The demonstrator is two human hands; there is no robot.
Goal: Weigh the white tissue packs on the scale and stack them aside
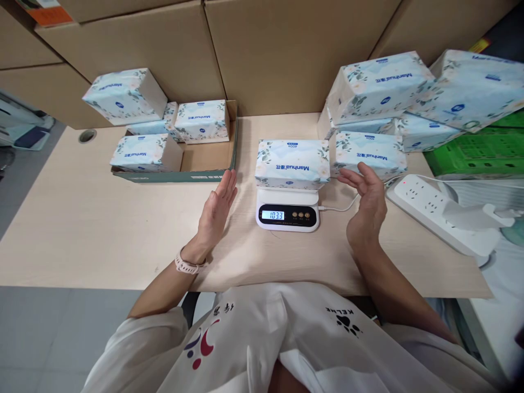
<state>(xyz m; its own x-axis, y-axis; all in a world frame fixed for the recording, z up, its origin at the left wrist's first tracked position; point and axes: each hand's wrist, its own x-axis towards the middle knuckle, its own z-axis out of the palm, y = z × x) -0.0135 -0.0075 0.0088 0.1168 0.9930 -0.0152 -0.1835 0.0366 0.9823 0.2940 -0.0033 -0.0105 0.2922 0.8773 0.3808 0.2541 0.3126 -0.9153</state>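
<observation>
A floral tissue pack [292, 162] lies on a small white digital scale [287, 215] whose display reads 103.3. My left hand [216, 210] hovers open to the left of the scale, fingers together and stretched out, touching nothing. My right hand [366, 199] is open to the right of the pack, palm turned inward, holding nothing. Both hands stand a little apart from the pack.
A shallow cardboard tray [213, 164] at the left holds several tissue packs [143, 154]. More packs [380, 87] are piled at the back right. A white power strip [434, 210] lies right of my hand, large cardboard boxes [286, 54] behind, a green crate [491, 153] far right.
</observation>
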